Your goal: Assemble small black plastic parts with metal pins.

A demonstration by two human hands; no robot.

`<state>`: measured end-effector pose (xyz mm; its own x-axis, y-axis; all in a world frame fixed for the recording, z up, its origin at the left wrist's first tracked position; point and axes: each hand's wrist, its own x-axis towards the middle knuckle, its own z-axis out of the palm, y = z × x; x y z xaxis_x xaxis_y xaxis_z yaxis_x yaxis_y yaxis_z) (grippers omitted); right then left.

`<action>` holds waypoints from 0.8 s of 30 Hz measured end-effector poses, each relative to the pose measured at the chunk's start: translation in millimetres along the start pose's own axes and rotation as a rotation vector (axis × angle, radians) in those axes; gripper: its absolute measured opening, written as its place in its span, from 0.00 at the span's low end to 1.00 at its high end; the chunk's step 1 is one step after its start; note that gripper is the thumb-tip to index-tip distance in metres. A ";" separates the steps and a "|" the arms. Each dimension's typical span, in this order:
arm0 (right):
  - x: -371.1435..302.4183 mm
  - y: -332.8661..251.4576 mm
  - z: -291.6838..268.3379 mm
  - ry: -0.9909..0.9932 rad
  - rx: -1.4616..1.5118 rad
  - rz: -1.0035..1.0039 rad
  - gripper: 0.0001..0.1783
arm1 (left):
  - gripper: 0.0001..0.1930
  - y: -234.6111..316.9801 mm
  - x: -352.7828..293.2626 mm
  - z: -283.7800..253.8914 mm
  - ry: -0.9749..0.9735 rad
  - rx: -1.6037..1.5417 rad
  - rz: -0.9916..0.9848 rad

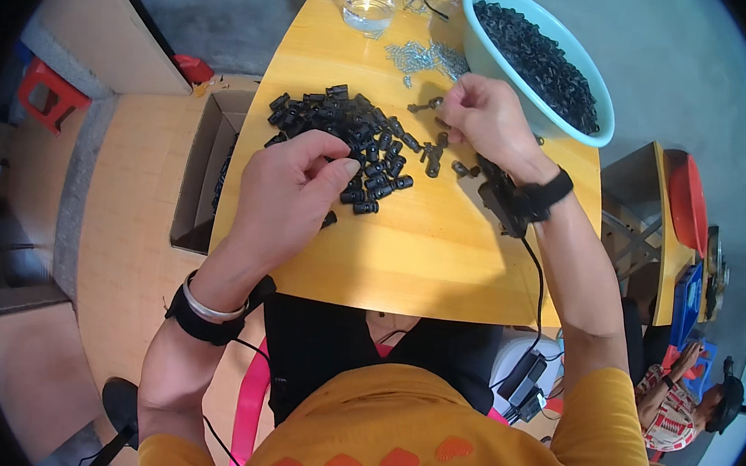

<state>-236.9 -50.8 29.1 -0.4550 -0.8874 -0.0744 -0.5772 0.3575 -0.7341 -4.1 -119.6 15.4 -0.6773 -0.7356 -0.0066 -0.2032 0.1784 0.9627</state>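
Note:
A heap of small black barrel-shaped cord locks [379, 167] lies on the yellow wooden table [370, 268]. At the heap's near left edge is my left hand [292, 190], its thumb and curled fingers drawn together; whatever they pinch, if anything, is hidden. Farther right, my right hand [485, 119] is closed in a pinch above a few loose dark plastic pieces [434, 157], and I cannot make out what sits in its fingertips. Beyond the hands lies a scatter of small silvery metal springs [424, 57].
A light blue basin [494, 70] full of black plastic parts stands at the far right of the table. A clear cup [368, 6] and eyeglasses [429, 0] are at the back. An open cardboard box [201, 174] sits left of the table. Another person [686, 402] sits at right.

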 end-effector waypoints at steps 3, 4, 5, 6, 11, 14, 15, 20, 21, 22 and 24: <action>-29.3 8.8 -12.6 -0.039 0.327 0.062 0.05 | 0.07 -2.6 1.0 14.5 -0.061 0.048 0.066; -38.0 10.7 -16.4 -0.037 0.335 0.058 0.05 | 0.07 0.5 1.5 18.6 -0.061 0.057 0.068; -46.7 11.6 -19.8 -0.021 0.371 0.063 0.05 | 0.07 4.4 2.1 23.6 -0.094 0.129 0.074; -53.2 13.7 -23.3 -0.006 0.408 0.069 0.06 | 0.07 8.1 3.2 28.8 -0.126 0.200 0.079; -71.6 34.2 -32.0 -0.030 0.423 0.067 0.03 | 0.07 15.6 15.4 61.7 -0.115 0.536 0.187; -79.1 40.0 -31.2 -0.030 0.430 0.064 0.03 | 0.08 12.8 27.0 83.8 -0.063 0.725 0.202; -81.8 39.8 -31.4 -0.026 0.438 0.072 0.03 | 0.09 13.2 29.3 89.3 -0.050 0.819 0.170; -96.5 46.1 -37.0 -0.027 0.488 0.091 0.04 | 0.12 29.1 31.8 107.4 -0.129 0.939 0.126; -98.6 47.3 -38.3 -0.027 0.497 0.096 0.04 | 0.12 30.8 32.1 109.6 -0.148 0.981 0.119; -100.3 47.7 -39.8 -0.026 0.505 0.098 0.04 | 0.12 29.0 33.3 111.7 -0.147 0.983 0.118; -103.2 50.1 -41.5 -0.019 0.528 0.104 0.04 | 0.12 19.6 36.9 115.8 -0.126 1.058 0.104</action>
<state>-247.1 70.8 28.0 -0.4769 -0.8617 -0.1736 -0.1081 0.2535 -0.9613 -114.9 -67.6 2.7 -0.7826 -0.6221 -0.0236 -0.6089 0.7570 0.2371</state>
